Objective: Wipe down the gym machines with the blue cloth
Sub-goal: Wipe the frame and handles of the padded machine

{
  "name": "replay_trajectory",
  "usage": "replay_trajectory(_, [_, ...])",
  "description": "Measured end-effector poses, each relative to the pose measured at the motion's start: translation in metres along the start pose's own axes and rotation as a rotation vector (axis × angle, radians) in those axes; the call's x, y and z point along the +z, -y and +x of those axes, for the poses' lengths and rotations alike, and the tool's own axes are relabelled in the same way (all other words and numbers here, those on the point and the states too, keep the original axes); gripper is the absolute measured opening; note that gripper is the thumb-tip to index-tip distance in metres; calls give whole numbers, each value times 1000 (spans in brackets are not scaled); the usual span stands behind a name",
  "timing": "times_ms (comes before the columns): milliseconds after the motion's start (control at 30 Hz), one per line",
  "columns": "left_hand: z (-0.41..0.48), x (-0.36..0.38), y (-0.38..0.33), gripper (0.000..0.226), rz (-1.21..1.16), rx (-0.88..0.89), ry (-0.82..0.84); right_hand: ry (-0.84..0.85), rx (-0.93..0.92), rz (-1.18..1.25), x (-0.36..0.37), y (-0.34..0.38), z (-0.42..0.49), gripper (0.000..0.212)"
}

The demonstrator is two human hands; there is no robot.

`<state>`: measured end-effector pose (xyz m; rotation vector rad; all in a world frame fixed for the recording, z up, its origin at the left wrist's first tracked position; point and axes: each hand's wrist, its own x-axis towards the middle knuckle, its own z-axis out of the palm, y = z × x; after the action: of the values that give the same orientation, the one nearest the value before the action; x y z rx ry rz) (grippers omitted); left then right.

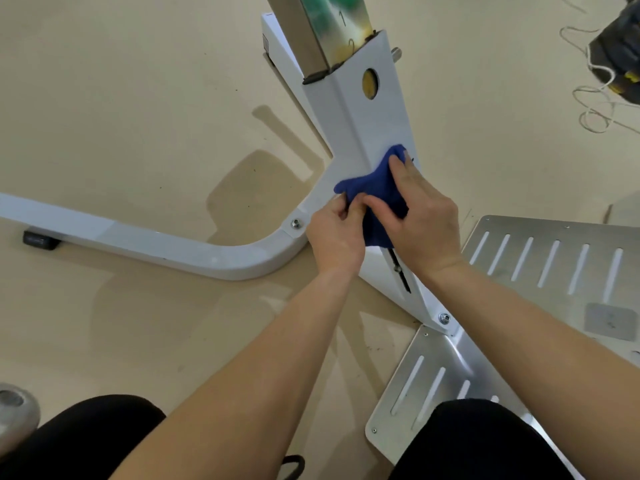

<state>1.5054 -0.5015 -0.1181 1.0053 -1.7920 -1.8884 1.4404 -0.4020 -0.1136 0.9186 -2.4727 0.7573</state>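
Note:
A blue cloth (372, 188) lies bunched on the white post (367, 126) of a gym machine, just above where the post meets the curved white base tube (156, 242). My right hand (420, 216) lies over the cloth with its fingers stretched along the post, pressing the cloth onto the metal. My left hand (334, 233) pinches the cloth's lower left edge with curled fingers. Part of the cloth is hidden under both hands.
Slotted metal footplates (550, 261) lie to the right and near my right knee. A black rubber foot (40, 240) sits under the base tube at left. White cord (594, 109) and a dark object lie on the beige floor at the top right.

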Motion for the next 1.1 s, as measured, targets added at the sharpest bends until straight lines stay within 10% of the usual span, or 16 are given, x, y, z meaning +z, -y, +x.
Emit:
replay_trajectory(700, [-13, 42, 118, 12, -157, -185, 337, 65, 139, -95, 23, -75, -127, 55])
replay_trajectory(1100, [-22, 47, 141, 22, -87, -160, 264, 65, 339, -76, 23, -68, -145, 52])
